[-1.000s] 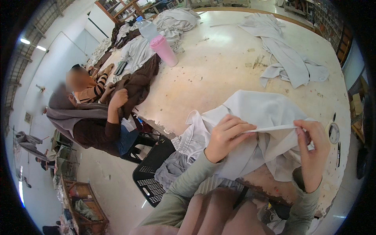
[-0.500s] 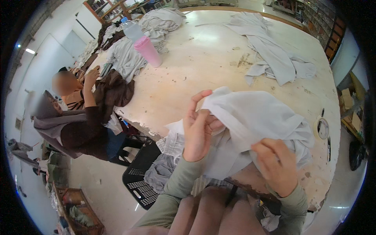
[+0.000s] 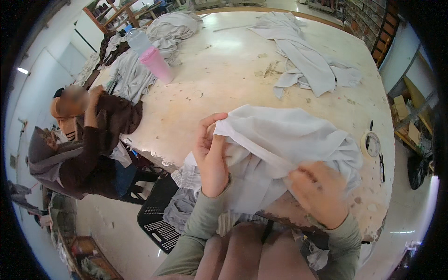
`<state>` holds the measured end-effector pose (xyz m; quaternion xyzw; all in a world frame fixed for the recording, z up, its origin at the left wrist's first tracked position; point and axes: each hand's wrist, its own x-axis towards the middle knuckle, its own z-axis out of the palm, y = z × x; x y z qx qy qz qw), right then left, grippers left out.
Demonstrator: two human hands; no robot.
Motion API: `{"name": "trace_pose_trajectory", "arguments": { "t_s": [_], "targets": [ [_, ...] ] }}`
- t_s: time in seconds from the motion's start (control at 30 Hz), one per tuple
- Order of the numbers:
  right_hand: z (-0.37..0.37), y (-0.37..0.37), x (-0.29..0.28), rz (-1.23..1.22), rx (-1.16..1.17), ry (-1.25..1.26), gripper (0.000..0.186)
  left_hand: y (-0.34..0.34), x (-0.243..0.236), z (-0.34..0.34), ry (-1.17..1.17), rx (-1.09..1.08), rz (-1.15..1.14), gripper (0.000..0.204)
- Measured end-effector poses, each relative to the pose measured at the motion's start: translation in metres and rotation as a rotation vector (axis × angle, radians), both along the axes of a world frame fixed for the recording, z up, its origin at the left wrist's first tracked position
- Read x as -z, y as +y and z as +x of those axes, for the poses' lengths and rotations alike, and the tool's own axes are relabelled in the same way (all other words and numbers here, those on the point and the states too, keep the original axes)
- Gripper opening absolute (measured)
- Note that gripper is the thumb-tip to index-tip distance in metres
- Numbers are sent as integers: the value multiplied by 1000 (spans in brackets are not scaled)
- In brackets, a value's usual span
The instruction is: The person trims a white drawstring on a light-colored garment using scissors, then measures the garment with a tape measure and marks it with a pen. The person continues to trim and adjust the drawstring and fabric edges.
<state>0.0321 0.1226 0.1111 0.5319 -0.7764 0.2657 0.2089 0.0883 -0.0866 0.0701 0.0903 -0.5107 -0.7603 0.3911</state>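
We are in a clothes workshop: we see a big, stained worktable [image 3: 219, 79], heaps of grey cloth [image 3: 128, 71], a roll of tape [image 3: 364, 143], and a co-worker [image 3: 77, 169] sitting beside brown cloth [image 3: 122, 115].

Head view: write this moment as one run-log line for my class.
left hand: holding pale cloth | right hand: at cloth's edge, blurred | tape roll: on table, right of cloth
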Motion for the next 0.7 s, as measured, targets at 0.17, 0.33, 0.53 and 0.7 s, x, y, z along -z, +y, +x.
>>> {"name": "trace_pose_trajectory", "arguments": {
  "t_s": [0.17,0.33,0.53,0.7],
  "targets": [
    [-42,32,-19,-394,338,-124,17,-25,11,-2,-228,-469,-799,26],
    [-92,59,-18,-526,543,-250,11,-43,12,12,-211,-360,-614,22],
    [-121,81,-9,-599,584,-446,10,-49,10,25,-397,-346,-875,19],
    [-144,114,-1,-711,579,-474,11,-50,9,22,-427,-463,-1169,20]
  ]
}}
